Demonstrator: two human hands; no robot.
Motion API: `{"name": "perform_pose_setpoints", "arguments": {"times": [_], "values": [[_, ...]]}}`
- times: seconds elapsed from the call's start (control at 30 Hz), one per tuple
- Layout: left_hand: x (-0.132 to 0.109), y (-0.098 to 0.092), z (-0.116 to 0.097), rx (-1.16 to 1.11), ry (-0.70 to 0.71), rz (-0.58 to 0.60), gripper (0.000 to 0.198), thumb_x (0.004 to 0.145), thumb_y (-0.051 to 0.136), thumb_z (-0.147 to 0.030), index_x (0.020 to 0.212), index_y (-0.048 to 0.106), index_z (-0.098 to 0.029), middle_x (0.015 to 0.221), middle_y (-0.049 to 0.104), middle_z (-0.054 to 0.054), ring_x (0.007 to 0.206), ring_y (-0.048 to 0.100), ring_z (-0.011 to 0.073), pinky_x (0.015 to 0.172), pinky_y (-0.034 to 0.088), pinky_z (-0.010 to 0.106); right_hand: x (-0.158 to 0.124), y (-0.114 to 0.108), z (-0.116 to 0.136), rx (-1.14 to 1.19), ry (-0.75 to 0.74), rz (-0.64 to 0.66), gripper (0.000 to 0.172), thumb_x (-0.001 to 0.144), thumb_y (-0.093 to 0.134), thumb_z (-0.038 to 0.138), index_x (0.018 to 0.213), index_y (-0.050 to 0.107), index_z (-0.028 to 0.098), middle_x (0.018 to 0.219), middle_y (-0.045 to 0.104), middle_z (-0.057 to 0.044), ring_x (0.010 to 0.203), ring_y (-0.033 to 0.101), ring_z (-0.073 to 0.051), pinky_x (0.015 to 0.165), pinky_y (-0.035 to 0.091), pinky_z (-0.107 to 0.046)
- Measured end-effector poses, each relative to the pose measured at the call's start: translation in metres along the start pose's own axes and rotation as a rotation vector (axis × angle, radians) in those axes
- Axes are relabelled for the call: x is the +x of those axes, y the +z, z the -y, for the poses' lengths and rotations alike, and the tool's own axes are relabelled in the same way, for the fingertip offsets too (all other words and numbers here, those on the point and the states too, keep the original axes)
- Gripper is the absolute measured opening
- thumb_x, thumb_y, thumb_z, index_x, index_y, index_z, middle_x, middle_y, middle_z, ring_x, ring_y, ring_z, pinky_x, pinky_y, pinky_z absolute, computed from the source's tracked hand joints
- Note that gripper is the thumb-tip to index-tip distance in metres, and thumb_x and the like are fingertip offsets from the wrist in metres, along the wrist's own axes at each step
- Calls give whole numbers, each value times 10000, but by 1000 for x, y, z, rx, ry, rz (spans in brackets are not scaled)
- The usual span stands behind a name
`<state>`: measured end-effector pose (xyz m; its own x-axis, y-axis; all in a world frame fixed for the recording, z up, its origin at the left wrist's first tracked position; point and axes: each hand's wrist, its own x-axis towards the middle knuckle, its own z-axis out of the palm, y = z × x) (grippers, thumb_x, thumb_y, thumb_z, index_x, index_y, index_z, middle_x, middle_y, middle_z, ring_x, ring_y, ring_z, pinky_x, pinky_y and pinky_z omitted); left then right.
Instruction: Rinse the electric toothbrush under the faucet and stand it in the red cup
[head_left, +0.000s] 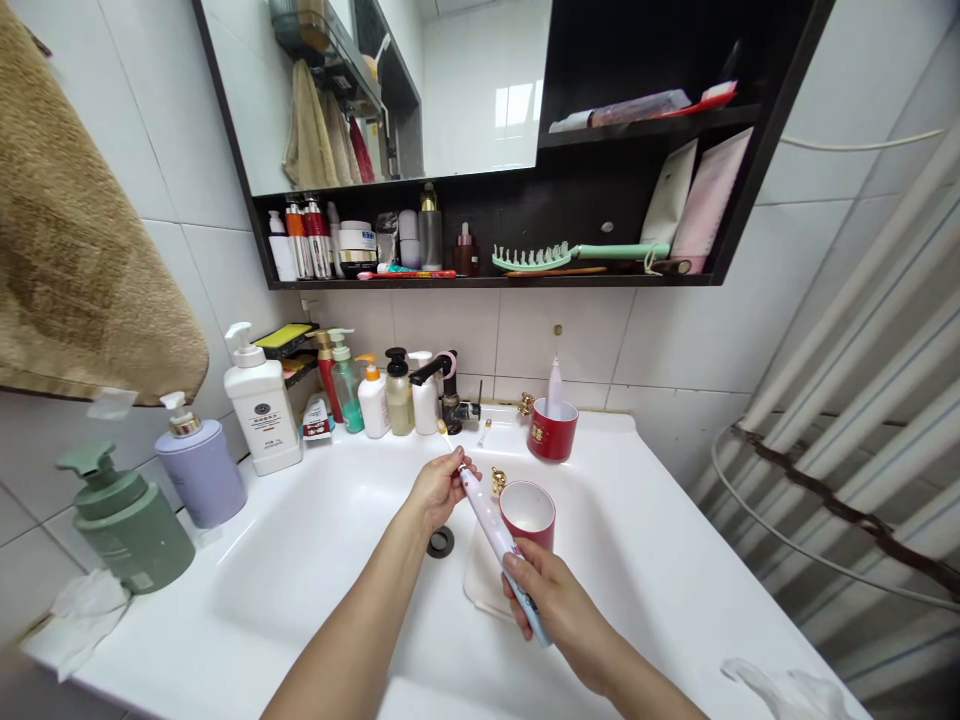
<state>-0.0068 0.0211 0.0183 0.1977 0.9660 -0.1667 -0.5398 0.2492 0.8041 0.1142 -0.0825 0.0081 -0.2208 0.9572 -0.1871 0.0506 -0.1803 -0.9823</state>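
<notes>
Over the sink basin [315, 540], both hands are on a pale pink and blue electric toothbrush [486, 512], tilted with its brush head toward the faucet [450, 400]. My left hand [435, 492] pinches it at the neck, just below the brush head [443, 430]. My right hand [559, 595] wraps round the lower handle. Just behind the handle, inside the basin, stands a red cup [546, 525] with a gold-coloured handle [499, 481]. A pale flat piece [484, 590] lies under it, partly hidden by the right hand.
On the back ledge, a second red cup [553, 440] holds another electric toothbrush [555, 388]. Several pump bottles [375, 400] line the ledge and left corner. Overhead, a dark mirror cabinet [480, 285] juts out, with a green hairbrush [532, 258]. Tissue [784, 690] lies at right.
</notes>
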Motion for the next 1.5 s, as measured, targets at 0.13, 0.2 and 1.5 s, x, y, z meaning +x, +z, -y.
{"name": "perform_pose_setpoints", "arguments": {"times": [0.13, 0.2, 1.5], "values": [[-1, 2, 0, -14, -2, -13, 167, 687, 457, -221, 557, 463, -114, 480, 512, 1, 456, 516, 72, 537, 427, 191, 0, 0, -1, 1, -5, -17, 229, 680, 384, 392, 693, 389, 163, 543, 400, 54, 357, 334, -27, 366, 286, -179], [-2, 4, 0, -20, -10, -25, 170, 691, 451, -218, 556, 461, -116, 478, 513, 1, 451, 516, 73, 538, 429, 194, 1, 1, -2, 5, -8, -5, 232, 686, 375, 393, 696, 388, 162, 546, 396, 53, 360, 334, -28, 364, 286, -179], [-14, 24, 19, 474, 336, -29, 131, 561, 551, -166, 692, 553, -162, 723, 551, 37, 662, 490, 117, 639, 367, 225, 48, -28, 37, -134, -429, -432, 262, 677, 379, 375, 811, 416, 153, 720, 504, -16, 636, 468, -105, 581, 378, -215]]}}
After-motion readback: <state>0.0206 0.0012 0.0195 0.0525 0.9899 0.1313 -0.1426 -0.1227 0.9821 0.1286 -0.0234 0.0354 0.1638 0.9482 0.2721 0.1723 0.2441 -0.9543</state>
